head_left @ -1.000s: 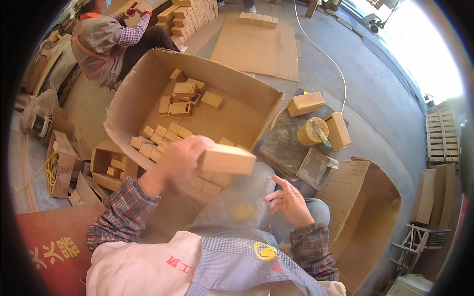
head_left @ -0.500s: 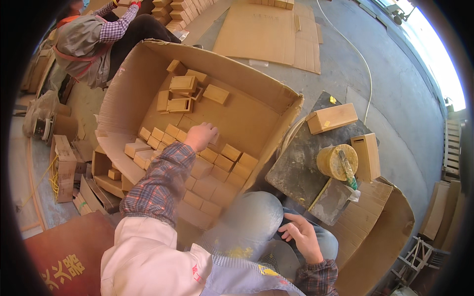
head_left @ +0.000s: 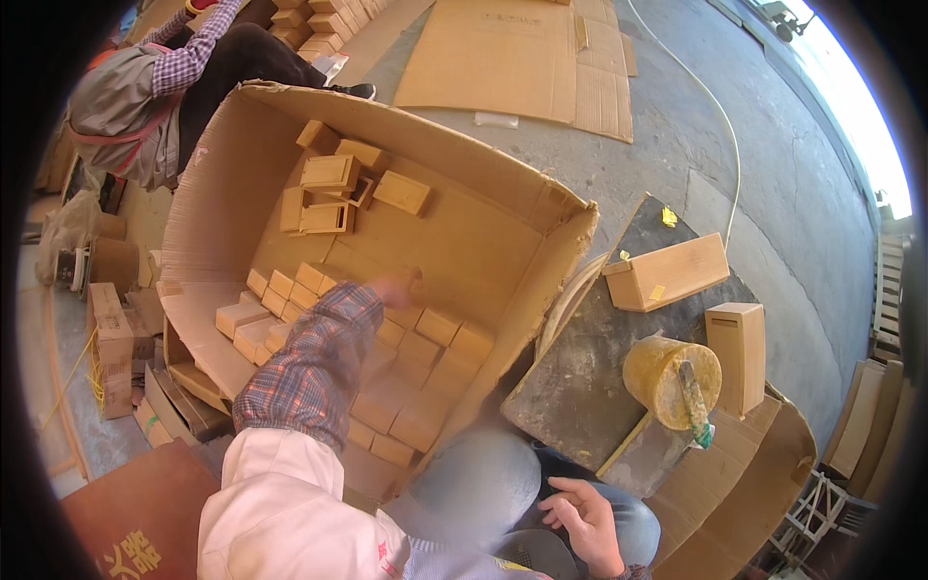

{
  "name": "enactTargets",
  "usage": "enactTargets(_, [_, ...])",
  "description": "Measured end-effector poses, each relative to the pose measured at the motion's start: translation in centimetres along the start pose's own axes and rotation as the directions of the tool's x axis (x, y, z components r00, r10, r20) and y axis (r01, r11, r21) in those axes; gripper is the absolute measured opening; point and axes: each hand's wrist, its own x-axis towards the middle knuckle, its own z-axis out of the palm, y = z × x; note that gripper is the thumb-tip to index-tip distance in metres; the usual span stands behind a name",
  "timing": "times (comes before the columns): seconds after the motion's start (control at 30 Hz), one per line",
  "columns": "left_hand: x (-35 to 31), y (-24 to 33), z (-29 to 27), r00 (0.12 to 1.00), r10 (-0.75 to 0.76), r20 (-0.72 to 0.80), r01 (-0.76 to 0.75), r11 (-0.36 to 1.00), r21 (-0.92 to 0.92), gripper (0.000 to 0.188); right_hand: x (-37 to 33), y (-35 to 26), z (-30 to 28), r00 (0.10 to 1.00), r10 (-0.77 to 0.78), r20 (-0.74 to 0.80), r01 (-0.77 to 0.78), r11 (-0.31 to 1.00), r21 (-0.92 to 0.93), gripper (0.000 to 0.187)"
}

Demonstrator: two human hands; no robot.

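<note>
Currently, our left hand (head_left: 396,290) is down in the big open carton (head_left: 464,164), a little toward nine o'clock from the middle of our view. It is blurred and hard to make out, so we cannot tell whether its fingers grip anything. Beside it, toward six o'clock, wooden boxes (head_left: 416,353) stand packed in rows; toward eleven o'clock lies a loose pile (head_left: 329,172) of others. Our right hand (head_left: 585,527) is at five o'clock over our leg, fingers loosely bent and apart. Between three and four o'clock, a dark board (head_left: 580,377) carries a long box (head_left: 672,275) and a yellowish tub (head_left: 657,372) with a brush (head_left: 693,401) across its top. A co-worker (head_left: 126,116) in checked sleeves sits at ten o'clock.
</note>
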Motion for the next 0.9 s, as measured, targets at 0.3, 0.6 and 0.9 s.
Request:
enactTargets(0.3, [12.6, -5.5, -4.2, 0.811, -0.080, -0.580, 0.372, 0.836, 0.405, 0.062, 0.4, 2.6, -1.5, 0.968, 0.250, -0.035, -0.248, 0.966, 0.067, 0.042])
enactTargets(0.6, [17.0, -9.0, -4.2, 0.828, -0.012, -0.560, 0.375, 0.754, 0.539, 0.070, 0.1, 2.5, -2.0, 0.880, 0.435, -0.189, -0.442, 0.897, 0.008, 0.032])
enactTargets(0.9, [6.4, -4.1, -7.1, 0.861, -0.089, -0.502, 0.164, 0.981, 0.107, 0.073, 0.8, 2.7, -1.3, 0.979, 0.174, -0.106, -0.178, 0.983, -0.032, 0.037])
